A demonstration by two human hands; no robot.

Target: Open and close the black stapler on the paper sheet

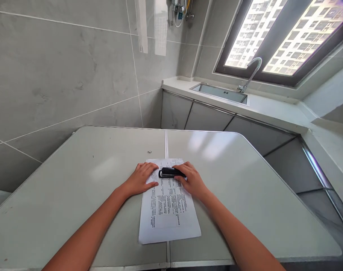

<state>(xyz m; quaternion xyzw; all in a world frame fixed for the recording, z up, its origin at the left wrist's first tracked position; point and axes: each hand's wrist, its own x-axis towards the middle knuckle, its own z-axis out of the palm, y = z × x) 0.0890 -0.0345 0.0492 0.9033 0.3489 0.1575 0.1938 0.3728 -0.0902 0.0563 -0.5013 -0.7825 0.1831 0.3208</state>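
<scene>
A: Where is the stapler (171, 172)?
B: Under the right hand (191, 180), which grips it near the top of the paper (168, 210). The left hand (140, 179) lies flat and open, pressing the sheets.
A: Stapled already?
B: I cannot tell; one loose staple (149, 152) lies beyond the left hand

A grey counter (75, 195) is seen spreading across the lower view, split down its middle by a pale seam (166, 145). A tiny dark staple (149, 152) is spotted lying on it, just left of that seam. Large grey wall tiles (61, 67) are seen behind, crossed by thin joint lines. At the upper right, a steel sink (219, 92) is set into a pale worktop (273, 109), with a curved tap (252, 73) rising at its right end. Above, a dark-framed window (284, 37) is filled with bright apartment blocks. Grey cabinet fronts (205, 116) are lined up under the worktop.
</scene>
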